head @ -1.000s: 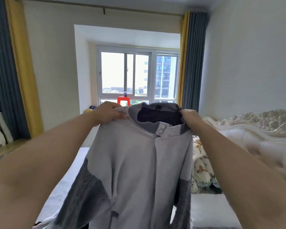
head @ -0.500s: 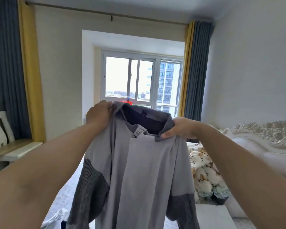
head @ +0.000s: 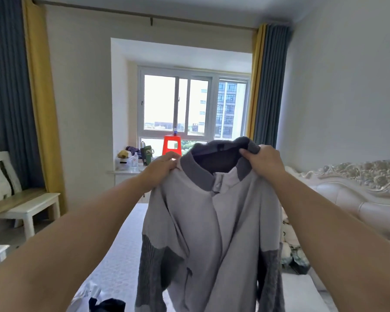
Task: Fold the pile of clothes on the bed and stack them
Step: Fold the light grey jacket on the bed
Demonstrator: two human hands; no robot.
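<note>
A light grey jacket (head: pixel 214 233) with a dark grey ribbed collar and dark sleeves hangs upright in front of me, above the bed (head: pixel 122 255). My left hand (head: pixel 161 168) grips its left shoulder beside the collar. My right hand (head: pixel 265 162) pinches the collar at the right shoulder. The front faces me and the hem runs out of view below. A dark garment (head: pixel 106 305) and some white cloth (head: pixel 86 293) lie on the bed at the bottom edge.
A carved cream headboard (head: pixel 358 188) stands at the right with patterned pillows (head: pixel 293 251) beside it. A white bench (head: pixel 25 206) is at the left. The window sill holds a red stool (head: pixel 172 145) and bags (head: pixel 133 157).
Both hands have spread apart and levelled, so the jacket hangs flatter and wider. My right hand rose to the collar's right end. The camera tilted up a little.
</note>
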